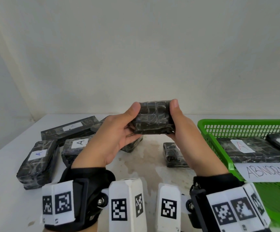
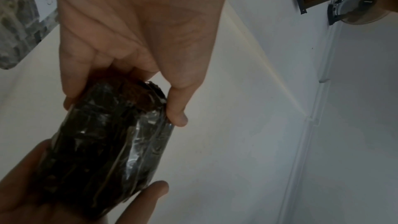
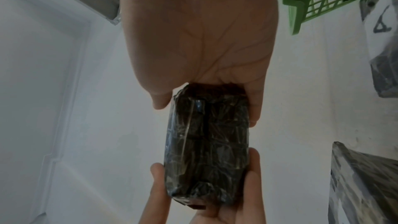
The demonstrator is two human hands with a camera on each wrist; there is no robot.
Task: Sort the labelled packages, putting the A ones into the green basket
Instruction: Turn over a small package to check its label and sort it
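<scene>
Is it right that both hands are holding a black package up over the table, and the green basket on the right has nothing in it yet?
Not quite. The left hand and right hand do hold the black package up, but the head view shows the green basket already has packages inside, one labelled A.

Both hands raised mid-frame at about 12 o'clock from the wrists, palms facing each other. Left hand grips the left end of a dark wrapped package, thumb on top, fingers curled beneath. Right hand clamps the right end the same way; marker-covered bands on both wrists.
</scene>
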